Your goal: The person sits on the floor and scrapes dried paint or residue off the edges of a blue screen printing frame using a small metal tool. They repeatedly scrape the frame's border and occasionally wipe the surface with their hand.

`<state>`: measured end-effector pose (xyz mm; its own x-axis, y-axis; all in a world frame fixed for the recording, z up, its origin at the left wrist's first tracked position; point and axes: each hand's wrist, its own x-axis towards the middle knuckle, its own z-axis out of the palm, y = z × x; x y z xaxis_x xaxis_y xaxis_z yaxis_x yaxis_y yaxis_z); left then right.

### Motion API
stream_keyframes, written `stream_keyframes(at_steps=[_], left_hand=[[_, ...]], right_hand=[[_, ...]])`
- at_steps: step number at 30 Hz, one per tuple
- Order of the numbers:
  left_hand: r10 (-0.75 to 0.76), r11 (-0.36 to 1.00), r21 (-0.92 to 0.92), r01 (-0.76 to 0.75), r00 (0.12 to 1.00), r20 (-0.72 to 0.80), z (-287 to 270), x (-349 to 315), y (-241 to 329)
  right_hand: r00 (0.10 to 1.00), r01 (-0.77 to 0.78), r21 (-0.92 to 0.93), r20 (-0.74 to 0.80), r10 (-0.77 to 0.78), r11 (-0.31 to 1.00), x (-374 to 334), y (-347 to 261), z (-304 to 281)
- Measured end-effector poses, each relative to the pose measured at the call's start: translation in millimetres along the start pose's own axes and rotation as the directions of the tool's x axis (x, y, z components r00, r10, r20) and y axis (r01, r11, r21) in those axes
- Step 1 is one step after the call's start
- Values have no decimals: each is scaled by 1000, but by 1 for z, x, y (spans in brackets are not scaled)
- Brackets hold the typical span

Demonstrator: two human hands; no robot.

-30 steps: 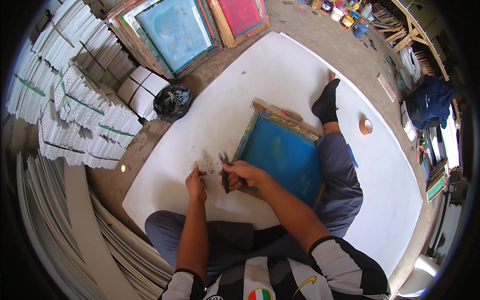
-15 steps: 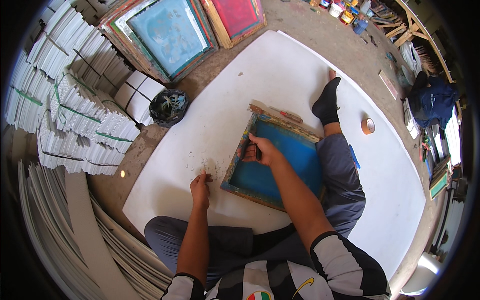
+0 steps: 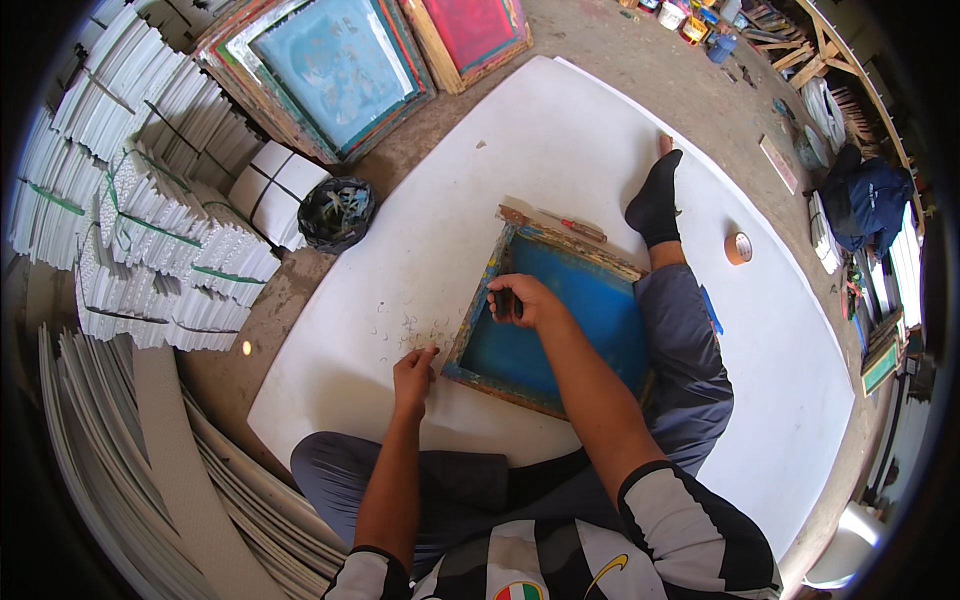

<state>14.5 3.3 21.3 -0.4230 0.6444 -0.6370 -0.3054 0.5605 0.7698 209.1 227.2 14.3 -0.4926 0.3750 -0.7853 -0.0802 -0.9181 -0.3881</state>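
Observation:
A wooden screen-printing frame (image 3: pixel 575 390) with blue mesh lies tilted on the white sheet between my legs, its wood paint-stained. My right hand (image 3: pixel 520 300) is closed over the frame's left side, gripping what look like black-handled pliers (image 3: pixel 516 306); their jaws are hidden. Beside the frame's lower left corner, my left hand (image 3: pixel 412 378) is closed with thumb and finger pinched together. Anything in that pinch is too small to make out. Several small bent staples (image 3: pixel 410 325) lie scattered just past my left hand. A screwdriver (image 3: pixel 580 229) with a red handle rests along the frame's far edge.
A roll of brown tape (image 3: pixel 738 248) sits right of my outstretched leg on the white sheet (image 3: pixel 780 400). Beyond the sheet's left edge stands a black bag-lined bin (image 3: pixel 338 214), near strapped stacks of white boards (image 3: pixel 150 220). More printing frames (image 3: pixel 335 75) lean at the back.
My left hand has shifted right, toward the frame's corner. My right hand has turned and drawn slightly inward over the blue mesh, off the left rail.

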Motion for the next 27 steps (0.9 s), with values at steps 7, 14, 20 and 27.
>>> stream_keyframes(at_steps=[7,14,20,27], left_hand=[[78,993,81,-80,996,34,16,-13,-8],[110,989,97,-112,994,22,22,-13,-8],[104,988,115,-105,995,9,22,-15,-5],[119,990,68,-120,993,20,19,-16,-13]], right_hand=[[967,91,-243,-212,-144,966,-18,-4,27],[929,185,-370,-238,-285,910,-13,3,24],[868,224,-438,-317,-383,870,-9,9,32],[739,228,-723,-308,-599,653,3,16,24]])
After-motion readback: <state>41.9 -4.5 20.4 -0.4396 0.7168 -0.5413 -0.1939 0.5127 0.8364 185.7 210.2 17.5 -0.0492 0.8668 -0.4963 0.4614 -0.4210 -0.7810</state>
